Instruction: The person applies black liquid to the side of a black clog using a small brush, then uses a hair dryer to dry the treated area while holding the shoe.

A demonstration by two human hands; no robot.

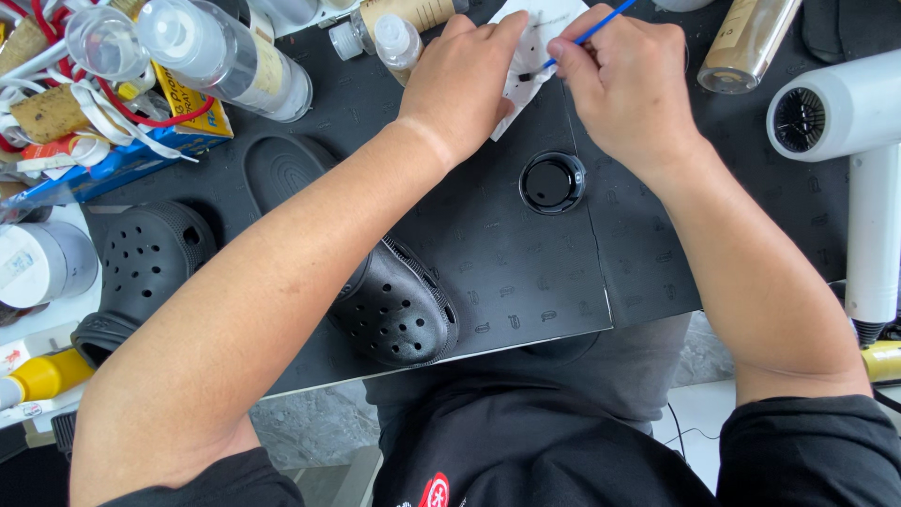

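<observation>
Two hands working at twelve o'clock: left hand (462, 86) pressing white paper (527, 58) flat, fingers extended; right hand (627, 86) pinching blue brush (584, 39).

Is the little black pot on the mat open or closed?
Open. The pot has no lid on it, and you can see shiny black liquid inside. It stands upright on the mat.

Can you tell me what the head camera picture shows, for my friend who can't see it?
A person's right hand wipes a thin blue brush on a white paper scrap that the left hand pins to a black mat. Two black clogs, a small black dish and a white hair dryer lie nearby.
</observation>
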